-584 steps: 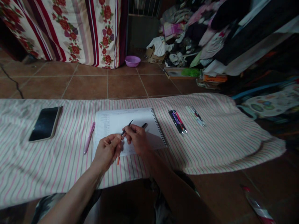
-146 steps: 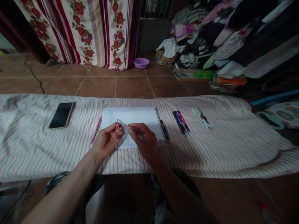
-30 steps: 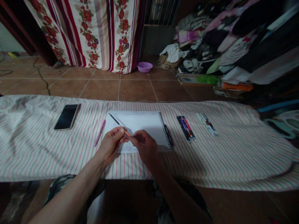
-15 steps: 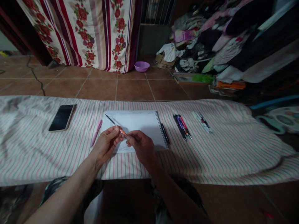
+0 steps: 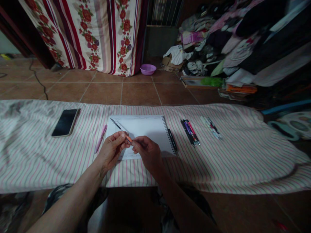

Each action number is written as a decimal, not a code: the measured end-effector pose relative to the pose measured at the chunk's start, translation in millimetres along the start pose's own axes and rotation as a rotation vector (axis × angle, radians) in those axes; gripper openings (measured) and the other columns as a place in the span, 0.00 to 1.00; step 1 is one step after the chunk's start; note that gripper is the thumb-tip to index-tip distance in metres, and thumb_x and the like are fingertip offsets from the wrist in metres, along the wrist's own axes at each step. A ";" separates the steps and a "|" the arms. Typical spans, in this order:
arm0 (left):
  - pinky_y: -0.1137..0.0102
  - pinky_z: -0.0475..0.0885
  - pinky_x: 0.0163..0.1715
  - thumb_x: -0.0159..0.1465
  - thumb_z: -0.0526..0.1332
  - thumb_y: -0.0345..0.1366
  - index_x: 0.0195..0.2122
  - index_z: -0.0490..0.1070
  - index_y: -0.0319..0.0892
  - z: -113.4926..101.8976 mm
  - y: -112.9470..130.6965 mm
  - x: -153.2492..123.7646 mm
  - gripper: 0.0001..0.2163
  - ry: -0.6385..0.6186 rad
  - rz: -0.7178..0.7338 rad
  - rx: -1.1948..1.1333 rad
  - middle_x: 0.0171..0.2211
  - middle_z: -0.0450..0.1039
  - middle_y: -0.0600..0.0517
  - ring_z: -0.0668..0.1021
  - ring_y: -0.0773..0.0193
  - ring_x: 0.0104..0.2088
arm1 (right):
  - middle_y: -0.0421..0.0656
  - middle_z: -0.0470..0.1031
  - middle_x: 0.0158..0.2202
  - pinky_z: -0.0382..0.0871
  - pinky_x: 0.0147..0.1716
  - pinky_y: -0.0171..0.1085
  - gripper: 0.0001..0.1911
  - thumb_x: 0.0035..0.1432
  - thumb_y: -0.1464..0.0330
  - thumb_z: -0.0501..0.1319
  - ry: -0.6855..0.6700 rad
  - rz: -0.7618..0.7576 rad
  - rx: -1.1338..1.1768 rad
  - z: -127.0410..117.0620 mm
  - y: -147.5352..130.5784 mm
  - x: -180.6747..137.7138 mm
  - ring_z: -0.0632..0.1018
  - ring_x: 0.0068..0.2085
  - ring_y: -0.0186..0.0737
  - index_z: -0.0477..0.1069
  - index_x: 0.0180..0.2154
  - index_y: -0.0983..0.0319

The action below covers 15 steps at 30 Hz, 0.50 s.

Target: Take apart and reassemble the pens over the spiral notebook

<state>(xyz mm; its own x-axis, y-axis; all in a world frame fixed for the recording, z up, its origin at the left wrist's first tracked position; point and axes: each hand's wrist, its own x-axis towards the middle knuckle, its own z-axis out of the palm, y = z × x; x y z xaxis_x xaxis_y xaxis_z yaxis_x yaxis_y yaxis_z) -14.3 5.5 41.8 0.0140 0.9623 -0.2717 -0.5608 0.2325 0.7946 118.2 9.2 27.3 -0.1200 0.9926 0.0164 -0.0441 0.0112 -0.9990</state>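
I see L hand (image 5: 111, 151) clenched round pen (image 5: 118, 127) at the orange grip. R hand (image 5: 147, 152) pinches its near-right end. Pen is held just over notebook (image 5: 148, 127), long axis near-right to far-left, tip far-left. L hand is nearer mid-barrel.

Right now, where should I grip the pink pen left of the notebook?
The pink pen lies flat on the striped cloth, clear of the notebook and nearest the left hand. Pinch its mid-barrel from above, fingers across the long axis.

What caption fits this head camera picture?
Left hand and right hand hold a pen over a notebook on striped cloth.
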 end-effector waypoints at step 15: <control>0.79 0.68 0.25 0.53 0.66 0.34 0.26 0.73 0.35 3.7 -2.1 -2.0 0.07 -0.013 0.020 0.005 0.24 0.71 0.52 0.71 0.73 0.23 | 0.37 0.71 0.20 0.68 0.23 0.30 0.05 0.50 0.66 0.60 -0.004 -0.058 -0.058 -1.5 3.2 -1.4 0.71 0.21 0.30 0.70 0.28 0.61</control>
<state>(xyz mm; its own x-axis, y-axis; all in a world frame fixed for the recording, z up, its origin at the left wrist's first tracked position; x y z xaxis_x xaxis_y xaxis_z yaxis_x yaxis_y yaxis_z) -10.2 3.7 42.7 0.0134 0.9685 -0.2488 -0.5570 0.2138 0.8025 119.7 8.0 24.1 -0.1232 0.9896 0.0740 0.0061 0.0753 -0.9971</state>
